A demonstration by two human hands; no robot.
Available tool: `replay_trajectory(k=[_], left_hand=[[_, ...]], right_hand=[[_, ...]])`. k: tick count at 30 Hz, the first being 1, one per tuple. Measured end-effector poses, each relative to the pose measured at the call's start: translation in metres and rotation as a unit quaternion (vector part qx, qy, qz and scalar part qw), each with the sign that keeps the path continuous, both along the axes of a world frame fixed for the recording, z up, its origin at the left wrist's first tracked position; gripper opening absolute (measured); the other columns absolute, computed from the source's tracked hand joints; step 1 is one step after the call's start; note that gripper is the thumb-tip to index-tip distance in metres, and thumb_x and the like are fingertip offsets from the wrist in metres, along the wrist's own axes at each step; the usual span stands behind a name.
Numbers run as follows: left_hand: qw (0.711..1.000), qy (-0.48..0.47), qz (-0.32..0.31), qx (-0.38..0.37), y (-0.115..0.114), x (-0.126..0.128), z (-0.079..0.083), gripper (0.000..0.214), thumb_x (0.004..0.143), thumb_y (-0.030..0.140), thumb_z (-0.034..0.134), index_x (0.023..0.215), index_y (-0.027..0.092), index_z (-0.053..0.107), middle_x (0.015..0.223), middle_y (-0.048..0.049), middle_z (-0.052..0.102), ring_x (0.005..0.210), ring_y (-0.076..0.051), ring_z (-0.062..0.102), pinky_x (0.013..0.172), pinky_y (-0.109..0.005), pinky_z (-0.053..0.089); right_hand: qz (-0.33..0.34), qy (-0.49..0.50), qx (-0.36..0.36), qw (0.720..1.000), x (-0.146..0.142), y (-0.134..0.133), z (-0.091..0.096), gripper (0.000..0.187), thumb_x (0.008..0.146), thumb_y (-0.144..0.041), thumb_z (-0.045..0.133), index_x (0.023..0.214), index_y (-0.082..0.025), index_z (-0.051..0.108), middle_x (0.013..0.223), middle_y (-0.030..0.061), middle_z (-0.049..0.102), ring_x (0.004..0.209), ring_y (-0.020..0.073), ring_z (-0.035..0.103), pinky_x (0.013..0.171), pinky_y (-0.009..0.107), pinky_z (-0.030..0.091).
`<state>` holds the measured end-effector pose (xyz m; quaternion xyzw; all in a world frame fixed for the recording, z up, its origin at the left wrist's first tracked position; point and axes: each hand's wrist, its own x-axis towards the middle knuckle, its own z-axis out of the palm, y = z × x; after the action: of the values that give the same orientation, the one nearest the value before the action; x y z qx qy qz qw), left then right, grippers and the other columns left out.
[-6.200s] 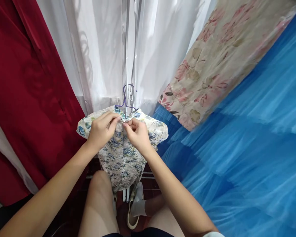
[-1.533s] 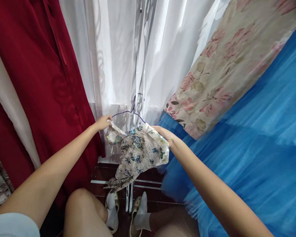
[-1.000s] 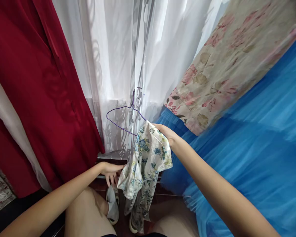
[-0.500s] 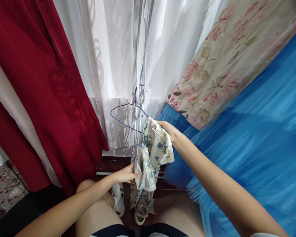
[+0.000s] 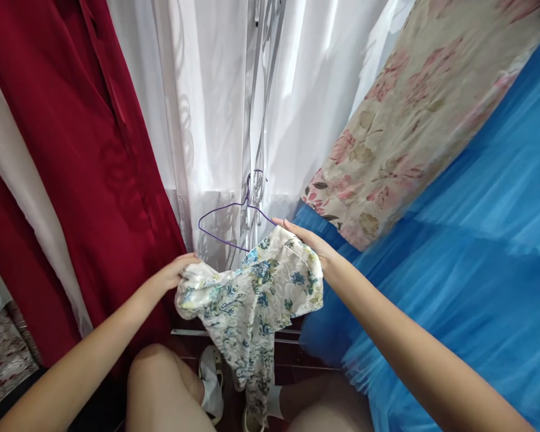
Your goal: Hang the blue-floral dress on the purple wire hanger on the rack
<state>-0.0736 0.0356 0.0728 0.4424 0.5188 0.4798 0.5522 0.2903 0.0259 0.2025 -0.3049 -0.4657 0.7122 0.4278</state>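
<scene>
A white floral garment [image 5: 247, 303] with blue flowers hangs between my hands, its lower end reaching down toward the shoes. My left hand [image 5: 176, 271] is closed on its left shoulder part and stretches it out to the left. At the right shoulder, my right hand [image 5: 306, 239] grips the cloth near the end of a purple wire hanger [image 5: 222, 207]. The hanger's right arm goes in under that shoulder; its left arm is bare. Its hook hangs at a white metal rack [image 5: 254, 138]. The fingertips of my left hand are partly hidden by the cloth.
A red garment [image 5: 90, 162] hangs at the left and white drapes [image 5: 211, 120] behind. To the right hang a beige floral garment [image 5: 378, 150] and a blue tulle skirt [image 5: 450, 258]. My knees [image 5: 155, 372] and shoes are below, over a dark floor.
My left hand has moved up and left, pulling the garment's left shoulder outward, so the garment is now spread wider. My right hand stays at the right shoulder.
</scene>
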Motion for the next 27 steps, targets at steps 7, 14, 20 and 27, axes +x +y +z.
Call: replay_trajectory(k=[7,14,20,27], left_hand=[[0.989,0.025,0.118,0.088,0.038,-0.012,0.017,0.047,0.058,0.026,0.079,0.102,0.015,0.066,0.085,-0.0076,0.071,0.072,-0.021,0.068,0.065,-0.029,0.053],[0.955,0.159,0.223,0.114,0.089,-0.012,0.006,0.028,0.052,0.012,0.072,0.080,0.015,0.068,0.078,-0.0072,0.072,0.071,-0.021,0.068,0.065,-0.029,0.052],[0.909,0.267,0.260,0.188,0.128,-0.016,0.060,0.020,0.055,0.011,0.068,0.074,0.016,0.069,0.068,-0.0050,0.067,0.081,-0.026,0.065,0.082,-0.036,0.049],[0.886,0.280,0.189,0.318,0.145,0.017,0.120,0.023,0.068,0.030,0.070,0.087,0.015,0.071,0.089,-0.0080,0.072,0.097,-0.027,0.063,0.093,-0.035,0.045]], right_hand=[[-0.012,-0.001,0.006,1.000,0.004,-0.006,0.009,0.039,0.083,-0.026,0.067,0.123,-0.025,0.067,0.066,-0.0012,0.066,0.059,0.0170,0.063,0.065,0.030,0.053],[-0.019,0.026,0.010,0.999,-0.003,-0.010,0.001,0.047,0.077,-0.022,0.070,0.124,-0.025,0.067,0.070,-0.0010,0.069,0.062,0.0175,0.063,0.069,0.031,0.052],[-0.036,0.028,-0.011,0.999,-0.011,-0.006,-0.002,0.044,0.075,-0.016,0.068,0.119,-0.021,0.069,0.068,-0.0007,0.071,0.058,0.0162,0.063,0.065,0.029,0.051],[-0.024,0.042,-0.038,0.998,-0.008,-0.009,-0.003,0.050,0.074,-0.022,0.074,0.124,-0.021,0.066,0.073,-0.0011,0.070,0.065,0.0168,0.065,0.069,0.030,0.051]])
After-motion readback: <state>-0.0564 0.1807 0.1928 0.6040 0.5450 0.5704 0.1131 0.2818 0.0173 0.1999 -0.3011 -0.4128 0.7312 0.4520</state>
